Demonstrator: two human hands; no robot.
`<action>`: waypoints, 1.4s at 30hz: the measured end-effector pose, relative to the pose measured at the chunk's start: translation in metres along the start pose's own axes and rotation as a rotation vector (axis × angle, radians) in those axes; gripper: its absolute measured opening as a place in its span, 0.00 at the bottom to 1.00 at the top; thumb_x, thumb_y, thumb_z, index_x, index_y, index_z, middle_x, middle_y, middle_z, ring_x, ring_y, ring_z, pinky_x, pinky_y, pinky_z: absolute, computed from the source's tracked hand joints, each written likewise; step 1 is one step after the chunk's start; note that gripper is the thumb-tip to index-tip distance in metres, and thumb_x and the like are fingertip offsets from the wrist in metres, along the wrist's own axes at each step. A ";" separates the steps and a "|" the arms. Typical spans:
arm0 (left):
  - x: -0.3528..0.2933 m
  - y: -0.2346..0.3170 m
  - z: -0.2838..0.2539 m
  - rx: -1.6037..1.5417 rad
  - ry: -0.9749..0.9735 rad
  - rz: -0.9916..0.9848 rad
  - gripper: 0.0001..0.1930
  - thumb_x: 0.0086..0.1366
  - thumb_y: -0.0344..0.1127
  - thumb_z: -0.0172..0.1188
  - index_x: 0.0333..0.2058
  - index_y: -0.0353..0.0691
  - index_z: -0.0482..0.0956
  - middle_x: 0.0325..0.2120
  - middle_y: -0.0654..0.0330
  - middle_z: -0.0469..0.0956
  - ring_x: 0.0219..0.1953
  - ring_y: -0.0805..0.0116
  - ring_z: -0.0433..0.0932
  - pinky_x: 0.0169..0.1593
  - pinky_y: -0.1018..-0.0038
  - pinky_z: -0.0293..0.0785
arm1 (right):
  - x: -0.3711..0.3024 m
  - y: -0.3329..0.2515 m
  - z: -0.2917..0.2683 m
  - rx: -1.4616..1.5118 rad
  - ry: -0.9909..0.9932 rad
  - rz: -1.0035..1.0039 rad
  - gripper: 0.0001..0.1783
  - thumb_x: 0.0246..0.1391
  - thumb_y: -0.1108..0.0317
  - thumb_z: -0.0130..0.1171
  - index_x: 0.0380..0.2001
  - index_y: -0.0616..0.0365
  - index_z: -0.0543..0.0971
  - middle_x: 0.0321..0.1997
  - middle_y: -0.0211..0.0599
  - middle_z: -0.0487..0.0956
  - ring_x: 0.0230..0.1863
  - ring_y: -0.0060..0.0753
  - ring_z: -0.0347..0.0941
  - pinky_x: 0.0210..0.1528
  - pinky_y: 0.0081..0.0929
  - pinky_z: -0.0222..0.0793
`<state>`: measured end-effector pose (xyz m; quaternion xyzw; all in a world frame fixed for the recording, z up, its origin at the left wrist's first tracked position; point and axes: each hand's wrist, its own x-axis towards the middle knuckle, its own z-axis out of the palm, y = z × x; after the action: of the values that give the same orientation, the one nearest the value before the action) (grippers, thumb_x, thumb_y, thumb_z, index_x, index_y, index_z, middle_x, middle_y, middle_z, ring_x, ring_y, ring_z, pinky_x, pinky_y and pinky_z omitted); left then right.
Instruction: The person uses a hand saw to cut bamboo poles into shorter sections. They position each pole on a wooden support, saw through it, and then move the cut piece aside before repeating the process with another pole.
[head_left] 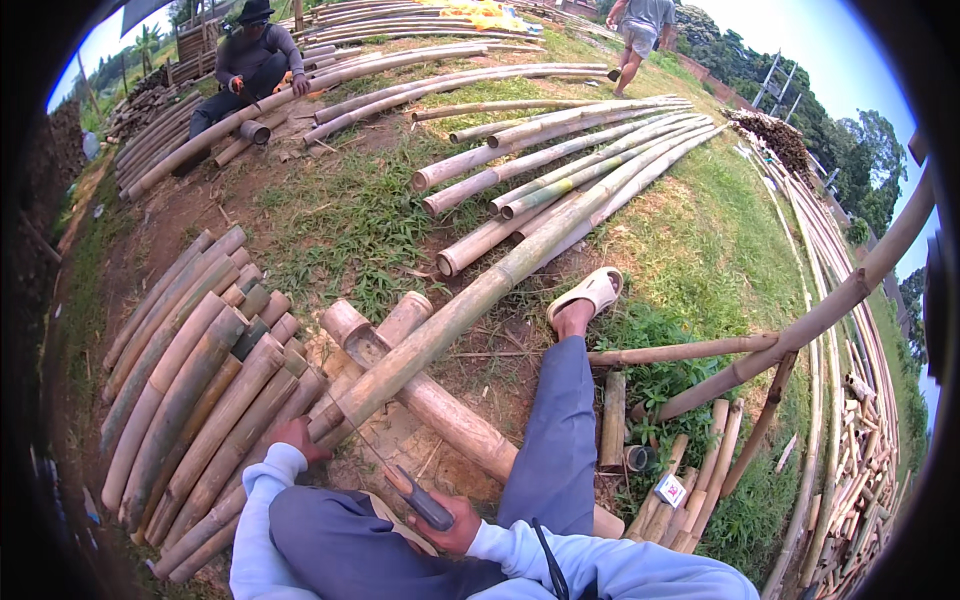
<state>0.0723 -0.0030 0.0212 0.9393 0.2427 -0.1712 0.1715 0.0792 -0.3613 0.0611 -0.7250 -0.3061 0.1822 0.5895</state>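
Observation:
I sit on the ground with a long bamboo pole (470,300) running from my lap out to the upper right. My left hand (298,438) grips the pole's near end, where it rests across a thicker bamboo log (440,405). My right hand (440,522) is closed on the dark handle of a handsaw (395,475), whose thin blade reaches up toward the pole's near end. My right leg in blue trousers stretches forward, with a pale sandal (590,292) on the foot.
A stack of cut bamboo lengths (190,400) lies at my left. Long poles (570,165) lie on the grass ahead, more along the right. Short offcuts (690,480) sit by my right leg. A seated person (250,60) works at far left; another person (640,30) walks away.

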 end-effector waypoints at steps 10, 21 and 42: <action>-0.008 0.009 -0.016 -0.033 -0.089 -0.047 0.46 0.40 0.50 0.76 0.58 0.31 0.76 0.49 0.38 0.82 0.52 0.41 0.81 0.59 0.56 0.76 | -0.001 -0.011 0.009 -0.061 -0.064 0.077 0.11 0.55 0.71 0.71 0.36 0.60 0.77 0.23 0.40 0.80 0.22 0.32 0.79 0.27 0.30 0.72; -0.003 0.009 -0.003 -0.017 -0.017 0.020 0.31 0.44 0.51 0.78 0.41 0.34 0.81 0.40 0.42 0.84 0.45 0.42 0.83 0.52 0.56 0.80 | -0.003 -0.033 -0.012 -0.111 -0.126 0.126 0.21 0.56 0.74 0.69 0.53 0.62 0.80 0.32 0.42 0.84 0.32 0.36 0.85 0.36 0.28 0.75; -0.009 0.004 -0.008 -0.025 0.000 -0.005 0.29 0.43 0.49 0.78 0.38 0.33 0.82 0.40 0.42 0.84 0.46 0.42 0.83 0.52 0.55 0.79 | -0.027 -0.046 -0.028 -0.118 -0.170 0.284 0.18 0.58 0.71 0.66 0.52 0.58 0.81 0.32 0.42 0.84 0.27 0.41 0.78 0.37 0.28 0.75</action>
<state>0.0690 -0.0065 0.0323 0.9365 0.2475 -0.1684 0.1829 0.0664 -0.3949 0.1095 -0.7763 -0.2594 0.3060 0.4862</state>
